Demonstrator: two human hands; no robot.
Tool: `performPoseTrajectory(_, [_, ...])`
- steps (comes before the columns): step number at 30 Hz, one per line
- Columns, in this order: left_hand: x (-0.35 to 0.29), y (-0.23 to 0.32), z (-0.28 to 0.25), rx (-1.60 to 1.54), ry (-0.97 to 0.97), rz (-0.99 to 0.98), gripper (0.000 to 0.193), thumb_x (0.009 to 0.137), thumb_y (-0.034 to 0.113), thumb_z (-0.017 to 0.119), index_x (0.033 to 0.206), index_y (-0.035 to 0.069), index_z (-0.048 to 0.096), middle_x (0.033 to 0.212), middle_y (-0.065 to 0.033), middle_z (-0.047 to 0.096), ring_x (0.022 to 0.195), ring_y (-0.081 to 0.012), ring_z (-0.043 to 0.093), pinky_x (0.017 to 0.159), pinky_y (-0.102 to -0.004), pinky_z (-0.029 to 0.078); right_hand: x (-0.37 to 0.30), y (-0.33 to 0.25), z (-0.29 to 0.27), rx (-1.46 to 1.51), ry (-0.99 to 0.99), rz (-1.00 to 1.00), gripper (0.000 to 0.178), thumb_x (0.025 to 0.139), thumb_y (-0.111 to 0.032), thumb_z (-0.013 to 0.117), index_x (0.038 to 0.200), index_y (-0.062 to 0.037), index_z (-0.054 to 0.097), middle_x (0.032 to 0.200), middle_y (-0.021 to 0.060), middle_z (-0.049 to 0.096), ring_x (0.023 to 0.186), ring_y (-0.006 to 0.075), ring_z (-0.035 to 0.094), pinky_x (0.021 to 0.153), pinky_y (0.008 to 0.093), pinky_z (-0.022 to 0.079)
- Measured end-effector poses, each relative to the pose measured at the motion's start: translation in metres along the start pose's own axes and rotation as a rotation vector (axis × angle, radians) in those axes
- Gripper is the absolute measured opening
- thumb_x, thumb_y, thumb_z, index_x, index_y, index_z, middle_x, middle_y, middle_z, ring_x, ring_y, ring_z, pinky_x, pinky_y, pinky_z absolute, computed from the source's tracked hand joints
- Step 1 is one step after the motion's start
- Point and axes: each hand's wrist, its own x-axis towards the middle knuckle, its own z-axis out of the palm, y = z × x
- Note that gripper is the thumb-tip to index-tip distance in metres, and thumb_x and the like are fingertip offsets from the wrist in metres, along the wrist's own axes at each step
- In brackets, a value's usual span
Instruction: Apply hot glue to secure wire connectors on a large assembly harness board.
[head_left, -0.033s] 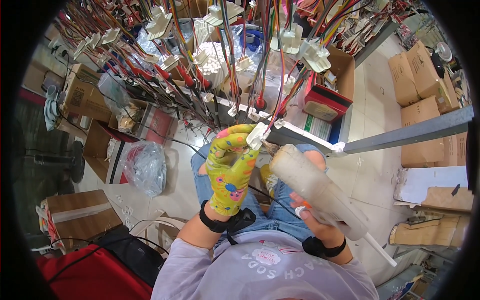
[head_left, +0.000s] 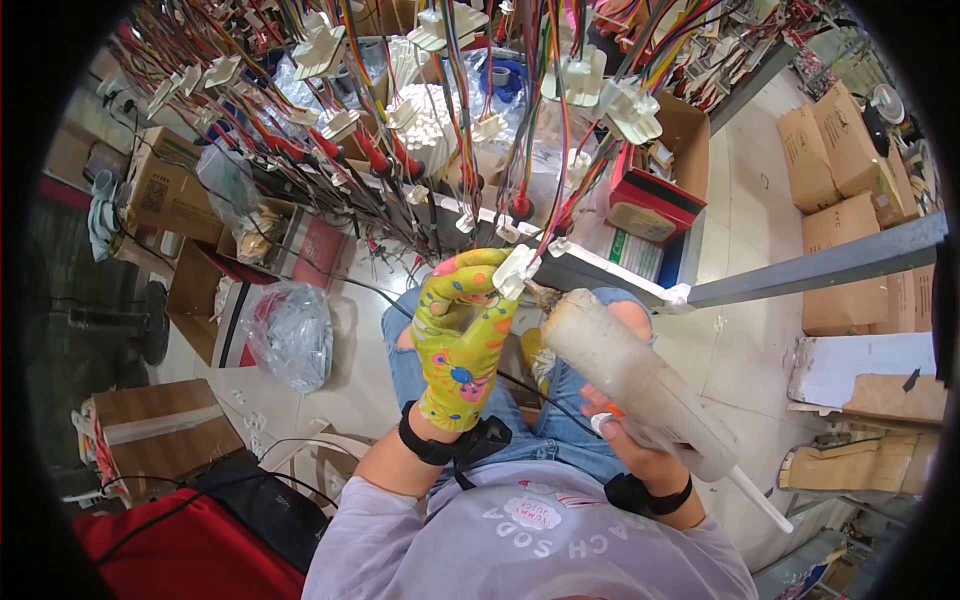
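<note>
Left hand (head_left: 462,345), gloved in flower-printed yellow-green, rises upright, fingers curling rightward; the right hand (head_left: 625,440) sits lower, beneath the glue gun (head_left: 632,365). White and blocky, the connector (head_left: 514,273) sits at the end of coloured wires (head_left: 549,232), just beside the gun's browned nozzle (head_left: 544,296). Left fingertips pinch it; the right hand grips the gun, partly hidden by its cloudy body.

Yellow-green left glove (head_left: 460,350) patterned with pink, orange and blue flowers; white connector (head_left: 513,273); cloudy whitish glue gun (head_left: 625,360) with a browned tip (head_left: 543,296); red, yellow, green and black wires (head_left: 466,140); blue jeans (head_left: 570,408); lavender shirt (head_left: 430,550) with white and pink print.
</note>
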Motion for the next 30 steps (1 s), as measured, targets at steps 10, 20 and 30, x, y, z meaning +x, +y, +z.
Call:
performPoseTrajectory(10, [0.001, 0.001, 0.002, -0.021, 0.022, 0.003, 0.03, 0.077, -0.007, 0.067, 0.101, 0.007, 0.057, 0.113, -0.0133, 0.06, 0.091, -0.0125, 0.055, 0.081, -0.025, 0.045, -0.004, 0.002, -0.001, -0.057, 0.012, -0.007, 0.045, 0.082, 0.006, 0.053, 0.126, 0.0007, 0.045, 0.112, 0.0155, 0.059, 0.108, 0.0269, 0.056, 0.087, 0.0401, 0.051])
performPoseTrajectory(20, [0.003, 0.001, 0.001, -0.107, 0.091, -0.202, 0.031, 0.079, -0.004, 0.066, 0.106, 0.004, 0.055, 0.111, -0.0117, 0.06, 0.093, -0.0129, 0.057, 0.081, -0.0258, 0.045, 0.003, -0.007, -0.004, -0.003, 0.048, -0.014, 0.046, 0.078, 0.007, 0.054, 0.123, 0.0007, 0.048, 0.108, 0.0145, 0.059, 0.105, 0.0251, 0.057, 0.086, 0.0384, 0.051])
performPoseTrajectory(30, [0.046, -0.056, -0.013, -0.672, 0.046, -0.534, 0.027, 0.087, -0.001, 0.059, 0.113, 0.005, 0.055, 0.114, -0.0104, 0.058, 0.104, -0.0228, 0.058, 0.092, -0.0329, 0.048, 0.006, -0.021, -0.007, 0.471, 0.056, 0.047, 0.04, 0.078, 0.001, 0.055, 0.118, 0.0014, 0.052, 0.115, 0.016, 0.057, 0.107, 0.0245, 0.056, 0.087, 0.0353, 0.049])
